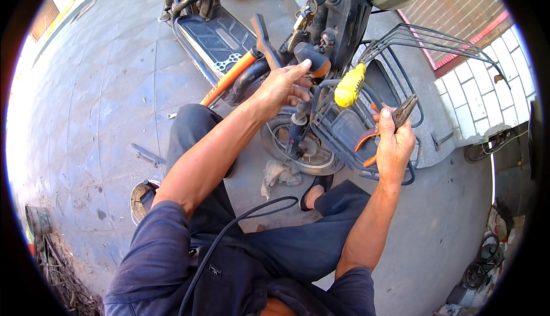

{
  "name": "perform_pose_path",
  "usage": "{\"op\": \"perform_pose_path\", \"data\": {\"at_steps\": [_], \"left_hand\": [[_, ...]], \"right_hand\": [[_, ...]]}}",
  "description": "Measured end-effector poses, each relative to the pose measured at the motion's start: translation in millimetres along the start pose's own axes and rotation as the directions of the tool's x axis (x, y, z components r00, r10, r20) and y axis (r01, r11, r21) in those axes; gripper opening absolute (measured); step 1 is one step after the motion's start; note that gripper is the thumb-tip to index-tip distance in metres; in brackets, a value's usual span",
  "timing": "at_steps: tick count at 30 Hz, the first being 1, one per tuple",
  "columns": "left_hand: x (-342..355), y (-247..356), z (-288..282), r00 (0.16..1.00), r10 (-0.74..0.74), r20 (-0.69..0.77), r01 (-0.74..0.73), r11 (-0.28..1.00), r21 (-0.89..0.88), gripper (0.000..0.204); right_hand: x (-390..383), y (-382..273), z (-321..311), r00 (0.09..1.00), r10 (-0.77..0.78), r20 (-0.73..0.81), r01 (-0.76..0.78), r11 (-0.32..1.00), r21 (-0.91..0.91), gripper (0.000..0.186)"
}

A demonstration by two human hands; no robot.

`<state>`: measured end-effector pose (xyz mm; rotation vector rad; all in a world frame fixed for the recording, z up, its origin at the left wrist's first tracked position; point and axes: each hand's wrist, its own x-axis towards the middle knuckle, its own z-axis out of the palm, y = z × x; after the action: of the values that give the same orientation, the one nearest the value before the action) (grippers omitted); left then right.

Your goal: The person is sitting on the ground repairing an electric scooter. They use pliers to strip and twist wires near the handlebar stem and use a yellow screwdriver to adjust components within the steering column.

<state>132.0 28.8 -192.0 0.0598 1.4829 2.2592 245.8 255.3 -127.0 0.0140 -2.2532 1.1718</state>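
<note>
My left hand (282,89) is by a black and orange turn signal lamp (312,58) on the front of an electric scooter (338,24). Its thumb is stretched over the lamp housing, and its fingers are loosely bent and apart; whether they touch the lamp is hard to tell. Wrapped in my right hand (395,147) are pliers (405,111), jaws pointing up, orange handles below. Between the hands, a yellow screwdriver handle (349,86) shows over the black wire basket (366,122). Keys (306,15) hang at the scooter's column.
A tool with an orange handle (229,78) and dark head leans left of the lamp. Below are the wheel (312,158) and a rag (281,174). Wrenches (147,154) and a round container (140,201) lie left. A black cable (215,244) crosses my lap. Another scooter (209,35) stands behind.
</note>
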Motion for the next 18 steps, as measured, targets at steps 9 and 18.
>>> {"op": "perform_pose_path", "data": {"at_steps": [9,18], "left_hand": [[-12,20,-19,0.861,0.441,-0.252,-0.268,0.816,0.512,0.02],[20,128,9,0.609,0.782,0.133,-0.382,0.143,0.913,0.056]], "right_hand": [[-1,-1,0,1.0,-0.004,-0.027,0.003,0.999,-0.04,0.029],[5,-6,-2,0.999,-0.003,-0.045,-0.001,0.997,-0.081,0.031]]}}
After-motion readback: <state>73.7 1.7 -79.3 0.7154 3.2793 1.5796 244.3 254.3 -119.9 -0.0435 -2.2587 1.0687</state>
